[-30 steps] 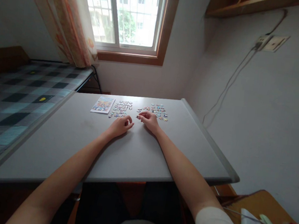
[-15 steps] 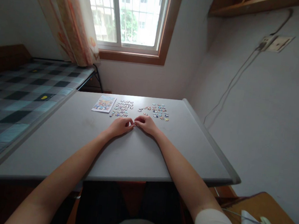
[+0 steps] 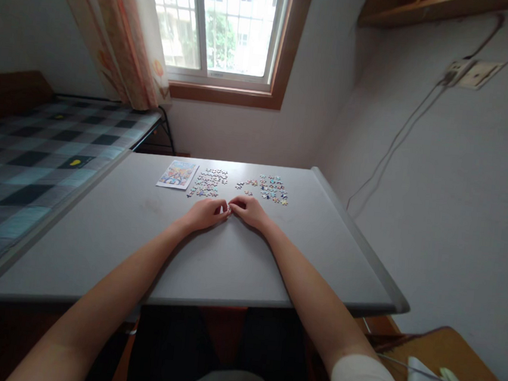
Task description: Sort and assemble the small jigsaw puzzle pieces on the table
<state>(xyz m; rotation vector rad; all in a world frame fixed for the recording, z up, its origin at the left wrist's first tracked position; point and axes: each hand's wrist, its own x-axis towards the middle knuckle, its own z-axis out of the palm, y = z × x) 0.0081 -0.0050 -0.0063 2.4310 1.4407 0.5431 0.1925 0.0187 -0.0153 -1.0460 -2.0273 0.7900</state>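
Left hand (image 3: 207,213): pinching puzzle piece (image 3: 229,209) from the left
Right hand (image 3: 250,212): pinching it from the right
Puzzle piece: between both hands, equally near, over tabletop (image 3: 229,266); long axis unclear

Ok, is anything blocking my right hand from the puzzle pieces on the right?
Nothing visible is: those puzzle pieces lie just beyond your right hand, on the same tabletop, with no other object between.

The tabletop (image 3: 333,252) is passable at right; puzzle pieces (image 3: 274,188) obstruct farther back.
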